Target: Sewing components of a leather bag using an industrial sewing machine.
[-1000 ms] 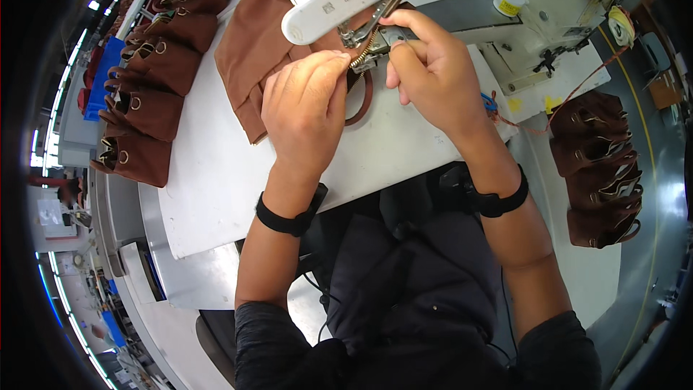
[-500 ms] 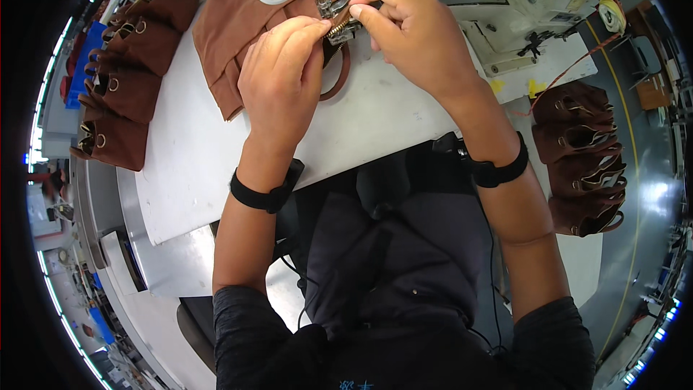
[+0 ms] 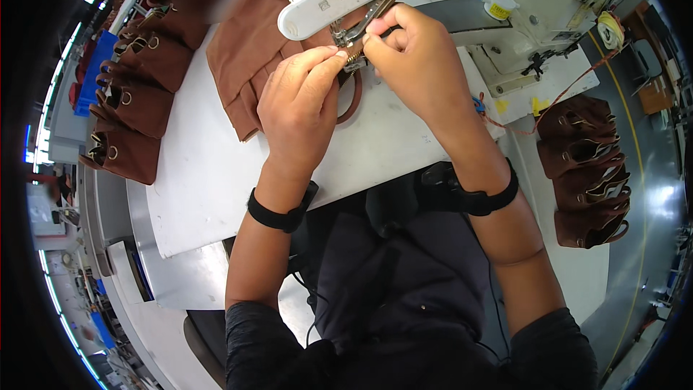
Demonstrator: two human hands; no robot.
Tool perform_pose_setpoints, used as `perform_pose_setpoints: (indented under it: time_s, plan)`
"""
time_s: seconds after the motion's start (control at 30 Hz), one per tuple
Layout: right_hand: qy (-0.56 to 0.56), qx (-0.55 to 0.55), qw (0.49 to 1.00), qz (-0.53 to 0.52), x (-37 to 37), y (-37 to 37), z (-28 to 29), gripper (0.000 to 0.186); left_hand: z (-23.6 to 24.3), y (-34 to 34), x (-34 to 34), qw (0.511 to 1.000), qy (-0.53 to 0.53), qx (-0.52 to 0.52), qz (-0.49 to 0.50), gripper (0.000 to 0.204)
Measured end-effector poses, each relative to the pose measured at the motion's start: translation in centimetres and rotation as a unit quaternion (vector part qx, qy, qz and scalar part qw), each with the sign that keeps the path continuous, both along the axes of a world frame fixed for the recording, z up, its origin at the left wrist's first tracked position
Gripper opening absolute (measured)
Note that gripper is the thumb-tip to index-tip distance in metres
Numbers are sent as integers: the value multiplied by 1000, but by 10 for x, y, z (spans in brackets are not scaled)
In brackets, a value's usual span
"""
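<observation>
A brown bag (image 3: 249,50) lies under the white sewing machine head (image 3: 336,3). Its rounded handle (image 3: 354,101) loops out on the near side. At the needle, a short row of brass-coloured zipper teeth (image 3: 354,56) shows between my hands. My left hand (image 3: 297,101) is closed on the bag's edge, thumb and fingertips just left of the presser foot (image 3: 339,35). On the other side, my right hand (image 3: 415,58) pinches thumb against forefinger beside the dark metal attachment (image 3: 369,20); what lies between those fingertips is hidden.
Several brown bags (image 3: 130,152) stand in a row at the left, and more (image 3: 585,173) at the right. The white tabletop (image 3: 209,202) spreads below my hands. A small bottle with a yellow label (image 3: 498,6) stands at the back right. An orange cord (image 3: 570,97) crosses the right side.
The whole view has shifted, so everything sits slightly lower and further right. Both hands keep their places at the needle, with small finger movements.
</observation>
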State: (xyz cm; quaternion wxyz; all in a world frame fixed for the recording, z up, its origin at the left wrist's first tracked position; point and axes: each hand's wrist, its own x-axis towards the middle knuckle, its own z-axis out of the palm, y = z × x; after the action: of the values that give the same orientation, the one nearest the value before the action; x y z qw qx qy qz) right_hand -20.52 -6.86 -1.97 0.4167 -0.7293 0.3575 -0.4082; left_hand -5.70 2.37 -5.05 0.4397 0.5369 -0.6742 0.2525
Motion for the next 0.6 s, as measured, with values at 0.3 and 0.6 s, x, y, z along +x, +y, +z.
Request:
perform_pose_setpoints:
  time_s: [0.3, 0.6]
  plan:
    - [-167, 142, 968, 119, 5, -4, -2, 22, 1, 5, -1, 1000, -2, 15, 3, 26]
    - [-172, 108, 973, 105, 10, -5, -6, 19, 0, 2, 4, 1000, -15, 1, -12, 25]
